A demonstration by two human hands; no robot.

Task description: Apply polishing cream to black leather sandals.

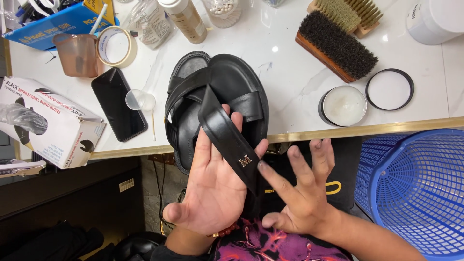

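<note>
While strap (227, 137) of black sandal (227, 92) lies across flat-open left hand (212, 188), rubbing it with right hand (302, 193) index fingertip, fingers spread, gripping nothing; sandal near table edge; open polish tin (344, 105) right, brushes (338, 43) untouched.

A white marble-look table (290, 72) fills the upper frame before me, glossy with bright light spots and edged in a gold trim (367, 129). Lower left is dark cabinetry (72, 193); a blue mesh basket (415, 188) stands at lower right.
</note>
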